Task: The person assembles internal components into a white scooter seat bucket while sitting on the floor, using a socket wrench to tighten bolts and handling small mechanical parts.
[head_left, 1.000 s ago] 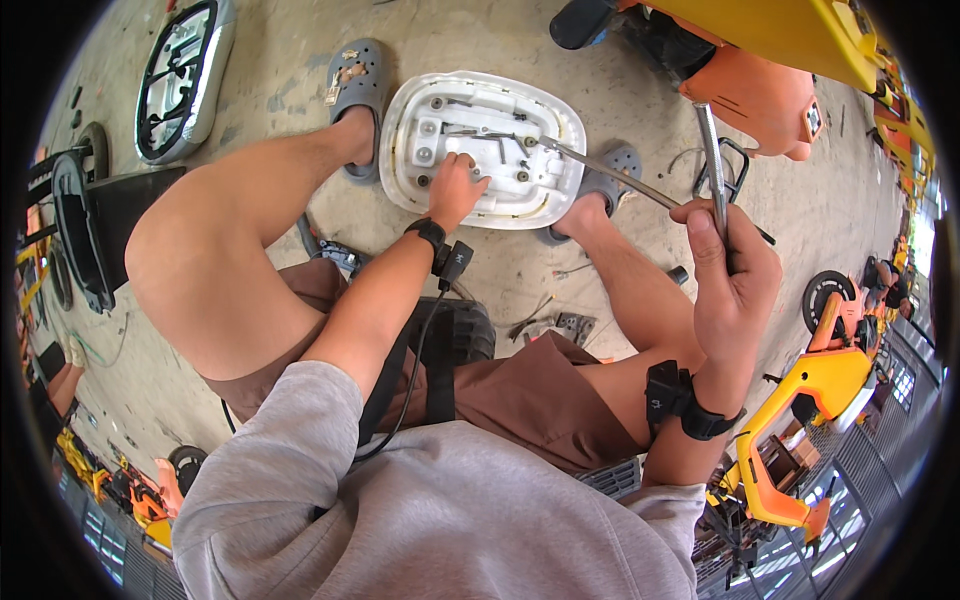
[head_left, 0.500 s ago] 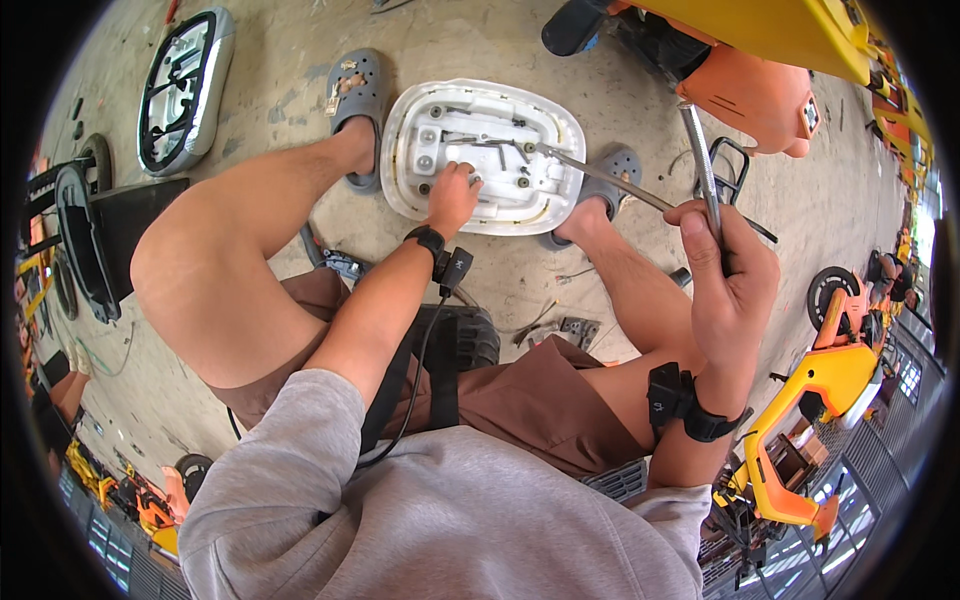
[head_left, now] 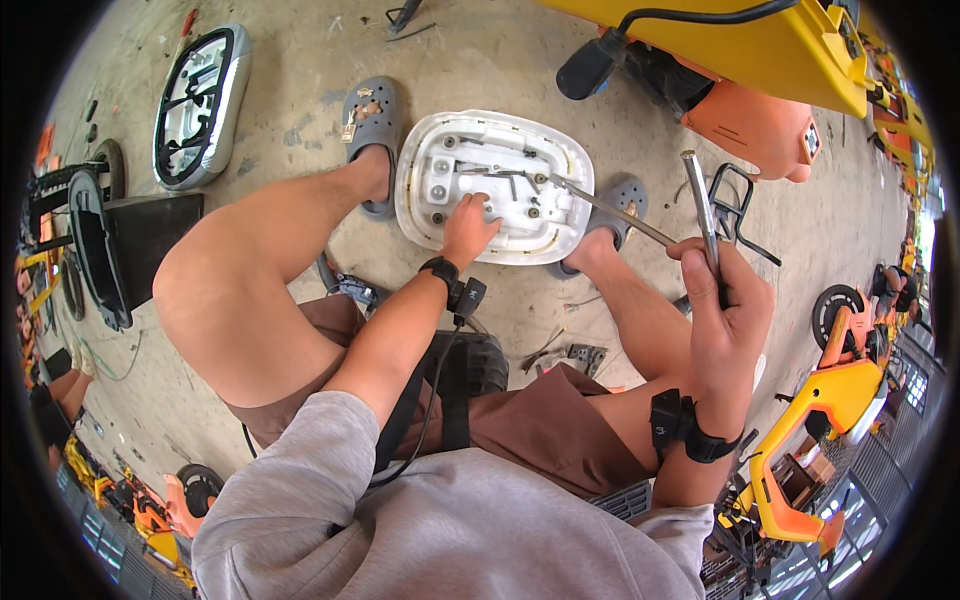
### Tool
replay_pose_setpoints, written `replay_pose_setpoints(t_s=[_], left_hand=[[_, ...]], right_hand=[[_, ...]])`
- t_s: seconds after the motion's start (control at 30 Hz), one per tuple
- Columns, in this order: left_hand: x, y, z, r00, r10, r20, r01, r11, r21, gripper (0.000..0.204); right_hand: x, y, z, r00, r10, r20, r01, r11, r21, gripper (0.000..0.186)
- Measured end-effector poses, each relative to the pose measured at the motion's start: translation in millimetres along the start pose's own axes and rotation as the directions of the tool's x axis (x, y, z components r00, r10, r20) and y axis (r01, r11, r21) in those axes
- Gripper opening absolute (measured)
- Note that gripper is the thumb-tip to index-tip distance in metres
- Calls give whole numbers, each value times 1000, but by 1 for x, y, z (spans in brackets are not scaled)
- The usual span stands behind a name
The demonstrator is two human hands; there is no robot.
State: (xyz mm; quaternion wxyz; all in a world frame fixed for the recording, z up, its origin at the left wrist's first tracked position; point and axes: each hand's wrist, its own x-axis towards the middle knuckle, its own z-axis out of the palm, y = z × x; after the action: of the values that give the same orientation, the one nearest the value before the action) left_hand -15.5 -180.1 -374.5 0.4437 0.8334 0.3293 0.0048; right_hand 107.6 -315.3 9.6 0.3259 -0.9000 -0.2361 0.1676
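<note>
The floor point(head_left: 290, 60) is overhung at the far right by a yellow body point(head_left: 760, 60), with an orange body point(head_left: 750, 135) just beneath it. A white shell point(head_left: 412, 190) is laid far of centre between two grey shoes point(head_left: 372, 115), hollow side up, its long axis running roughly left to right. A black-rimmed shell point(head_left: 232, 105) is seen well apart at the far left.

The left hand point(head_left: 470, 230) is placed over the shell's near middle, fingers bent down into it; whether anything is pinched there cannot be made out. The right hand point(head_left: 735, 305) is held up, near and right of the shell, its fingers wrapped around a thick rod point(head_left: 703, 205). From that hand a thin rod point(head_left: 625, 216) is slanted far and left, its tip brought to the shell's right half, near a round fitting point(head_left: 541, 178); any join between the rods is hidden.

Dark bars point(head_left: 490, 171) are laid just far of the left fingers, mostly left to right; the left hand is nearer to them.
</note>
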Motion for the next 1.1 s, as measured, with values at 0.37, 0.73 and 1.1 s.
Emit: replay_pose_setpoints(t_s=[0.37, 0.73, 1.1], left_hand=[[3, 0, -10, 991, -88, 99, 100, 986, -130, 29], [46, -24, -62, 953, -65, -297, 20, 988, -151, 23], [58, -49, -66, 984, 37, -172, 9, 965, 262, 34]], right_hand=[[0, -1, 9, 998, 10, 60, -7, 999, -49, 13], [1, -14, 11, 988, -146, 57, 144, 989, 34, 11], [-2, 4, 12, 972, -203, 114, 201, 979, 31, 10]])
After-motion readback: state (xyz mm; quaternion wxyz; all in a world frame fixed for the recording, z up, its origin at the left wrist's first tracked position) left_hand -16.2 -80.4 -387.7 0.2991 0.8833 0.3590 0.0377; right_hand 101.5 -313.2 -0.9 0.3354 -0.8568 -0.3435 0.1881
